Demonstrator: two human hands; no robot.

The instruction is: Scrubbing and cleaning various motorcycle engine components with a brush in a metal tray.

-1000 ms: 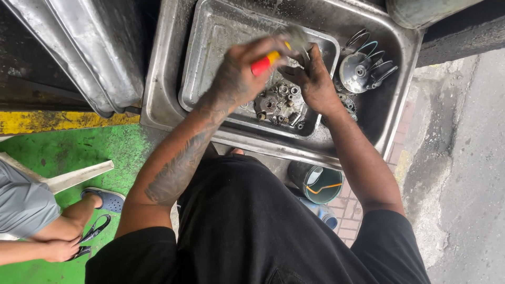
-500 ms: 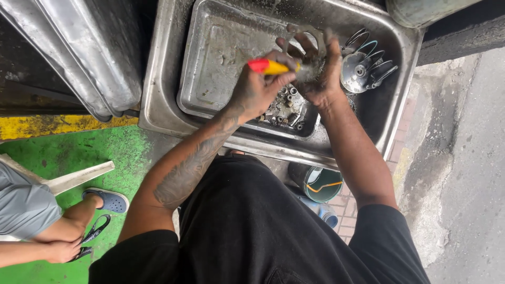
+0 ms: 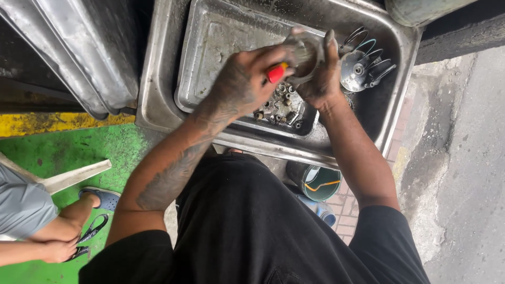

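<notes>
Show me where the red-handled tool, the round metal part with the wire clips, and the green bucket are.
red-handled tool (image 3: 275, 72), head view, on its red handle.
round metal part with wire clips (image 3: 355, 73), head view, on its shiny domed face.
green bucket (image 3: 319, 182), head view, on its inner wall.

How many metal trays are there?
2: a shallow steel tray holding small bolts sits inside a bigger, deeper steel tray. Others may lie outside the view.
</notes>
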